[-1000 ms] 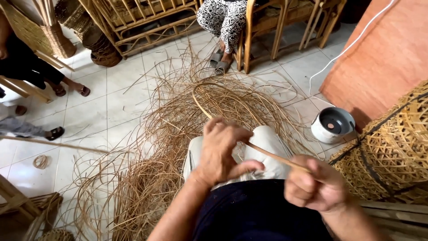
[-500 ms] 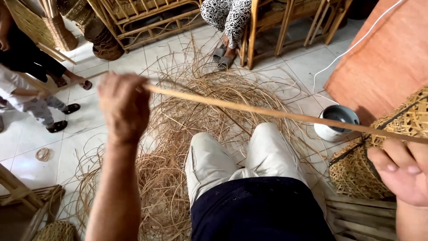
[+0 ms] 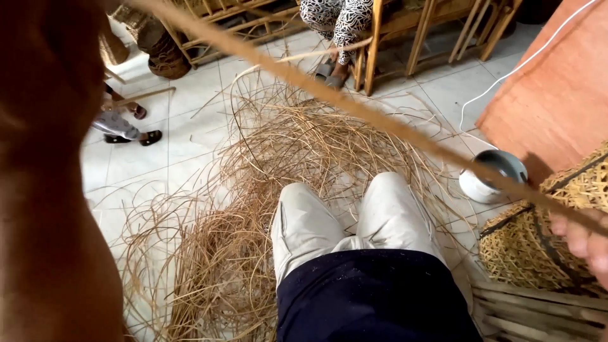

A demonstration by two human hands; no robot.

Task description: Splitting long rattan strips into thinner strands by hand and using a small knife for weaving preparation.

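Note:
A long pale rattan strip (image 3: 354,107) runs taut and slanting from the top left down to the right edge. My left hand (image 3: 57,38) is raised close to the camera, dark and blurred. Its fingers are cut off at the top edge, where the strip starts. My right hand (image 3: 586,244) shows only at the right edge, fingers curled on the strip's lower end beside a woven basket (image 3: 538,253). My knees in pale trousers (image 3: 342,221) point at a loose heap of rattan strands (image 3: 285,145) on the tiled floor.
A white pot (image 3: 487,180) stands right of my knees, in front of an orange panel (image 3: 557,95). Wooden slats (image 3: 525,310) lie at the bottom right. Bamboo chair frames (image 3: 380,38) and a seated person's patterned legs (image 3: 335,19) are at the top. Another person's sandalled feet (image 3: 126,130) are at the left.
My hands have drawn apart along the strip. The left rose up and left until it fills the left side. The right slid out to the right edge.

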